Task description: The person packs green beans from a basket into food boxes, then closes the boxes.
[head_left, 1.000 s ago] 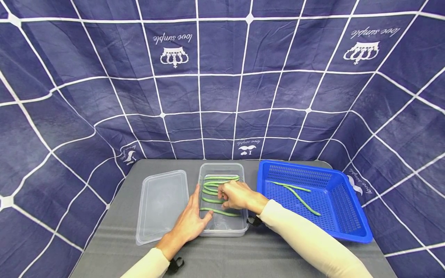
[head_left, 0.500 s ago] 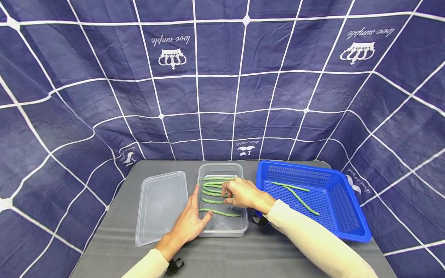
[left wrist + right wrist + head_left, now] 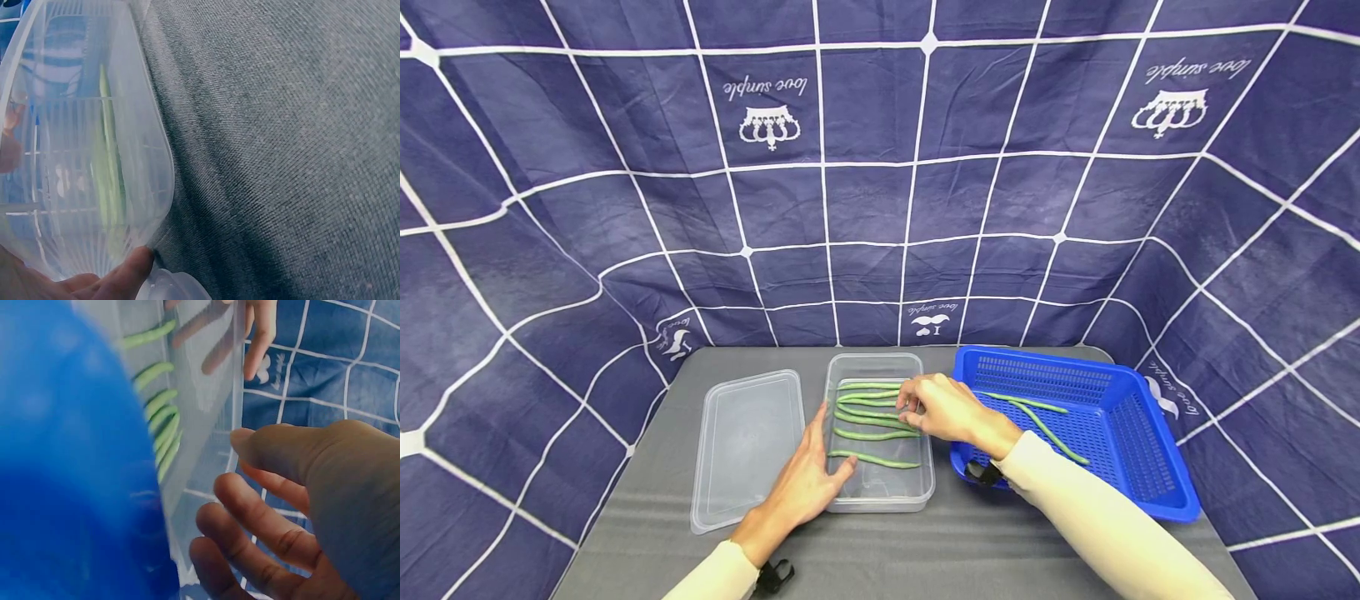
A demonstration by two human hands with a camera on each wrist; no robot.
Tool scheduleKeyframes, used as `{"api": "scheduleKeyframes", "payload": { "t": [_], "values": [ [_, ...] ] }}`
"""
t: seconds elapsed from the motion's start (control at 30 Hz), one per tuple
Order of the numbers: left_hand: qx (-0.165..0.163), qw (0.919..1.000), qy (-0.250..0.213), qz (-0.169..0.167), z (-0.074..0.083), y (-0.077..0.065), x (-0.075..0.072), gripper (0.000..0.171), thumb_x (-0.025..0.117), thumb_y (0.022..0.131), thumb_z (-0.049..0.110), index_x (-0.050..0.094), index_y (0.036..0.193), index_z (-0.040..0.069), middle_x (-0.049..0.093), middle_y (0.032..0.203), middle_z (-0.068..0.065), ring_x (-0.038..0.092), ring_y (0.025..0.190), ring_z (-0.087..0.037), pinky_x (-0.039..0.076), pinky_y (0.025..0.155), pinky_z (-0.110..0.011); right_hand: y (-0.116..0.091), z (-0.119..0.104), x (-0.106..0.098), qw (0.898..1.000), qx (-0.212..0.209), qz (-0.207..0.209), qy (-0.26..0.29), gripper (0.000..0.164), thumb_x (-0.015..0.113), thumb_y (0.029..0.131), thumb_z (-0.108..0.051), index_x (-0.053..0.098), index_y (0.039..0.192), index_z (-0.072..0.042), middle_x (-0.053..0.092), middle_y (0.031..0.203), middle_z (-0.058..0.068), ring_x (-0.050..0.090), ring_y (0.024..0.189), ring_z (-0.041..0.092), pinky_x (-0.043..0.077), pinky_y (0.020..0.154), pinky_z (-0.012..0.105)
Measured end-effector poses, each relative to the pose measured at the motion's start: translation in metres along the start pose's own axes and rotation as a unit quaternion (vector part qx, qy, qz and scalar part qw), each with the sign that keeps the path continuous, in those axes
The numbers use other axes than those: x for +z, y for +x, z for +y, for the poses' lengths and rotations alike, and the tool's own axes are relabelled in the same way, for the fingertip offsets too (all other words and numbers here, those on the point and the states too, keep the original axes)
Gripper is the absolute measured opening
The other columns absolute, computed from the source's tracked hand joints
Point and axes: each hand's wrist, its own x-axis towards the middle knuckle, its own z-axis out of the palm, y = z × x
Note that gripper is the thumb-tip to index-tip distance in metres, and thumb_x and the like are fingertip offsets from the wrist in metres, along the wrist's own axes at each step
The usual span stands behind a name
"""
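More of the green beans point(image 3: 865, 436) shows, the right hand point(image 3: 947, 408) having shifted rightward.

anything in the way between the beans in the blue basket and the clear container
Yes: the left wall of the blue basket and the right wall of the clear container; the right hand also hovers across that path.

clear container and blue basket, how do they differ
The clear container is see-through with solid walls; the blue basket is opaque with perforated walls. The blue basket is wider than the clear container. The clear container holds several green beans; the blue basket shows two. Both are open-topped and stand on the grey table.
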Motion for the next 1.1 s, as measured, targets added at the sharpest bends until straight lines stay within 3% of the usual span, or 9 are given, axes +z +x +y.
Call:
{"api": "scheduleKeyframes", "payload": {
  "t": [0.33, 0.63, 0.87, 1.1],
  "values": [
    [0.014, 0.9994, 0.005, -0.032, -0.002, -0.004, -0.007, 0.117, 0.08, 0.105, 0.049, 0.009, 0.187, 0.006, 0.04, 0.184, -0.032, 0.053, 0.164, -0.054, 0.051, 0.128, -0.069, -0.014, 0.028, -0.018, 0.999, -0.008, 0.05, 0.009, 0.009, 0.09, 0.101, -0.022, 0.083, 0.104, -0.025, 0.076, 0.092, -0.015, 0.073, 0.086, 0.004, 0.06, 0.073, 0.029],
    [0.015, 0.9984, 0.013, -0.052, -0.003, -0.013, -0.013, 0.123, 0.083, 0.105, 0.049, 0.004, 0.188, 0.005, 0.032, 0.189, -0.029, 0.045, 0.171, -0.048, 0.045, 0.135, -0.064, -0.038, 0.066, -0.037, 0.997, -0.008, 0.074, 0.0, 0.013, 0.092, 0.1, -0.021, 0.085, 0.111, -0.019, 0.078, 0.095, -0.011, 0.078, 0.09, 0.015, 0.061, 0.078, 0.031],
    [0.013, 0.9984, 0.014, -0.054, -0.005, -0.019, -0.014, 0.121, 0.081, 0.106, 0.054, 0.006, 0.188, 0.005, 0.027, 0.192, -0.027, 0.047, 0.169, -0.048, 0.045, 0.136, -0.063, -0.064, 0.101, -0.052, 0.998, 0.006, 0.067, -0.016, 0.018, 0.093, 0.1, -0.02, 0.085, 0.116, -0.018, 0.08, 0.1, -0.006, 0.078, 0.093, 0.018, 0.061, 0.079, 0.033],
    [0.008, 0.9985, 0.013, -0.053, -0.005, -0.022, -0.012, 0.119, 0.079, 0.107, 0.055, 0.007, 0.187, 0.004, 0.031, 0.189, -0.03, 0.04, 0.174, -0.048, 0.04, 0.138, -0.063, -0.087, 0.136, -0.056, 0.999, 0.016, 0.045, -0.02, 0.027, 0.094, 0.099, -0.021, 0.084, 0.123, -0.016, 0.08, 0.102, -0.002, 0.073, 0.089, 0.01, 0.06, 0.078, 0.032]
  ]
}}
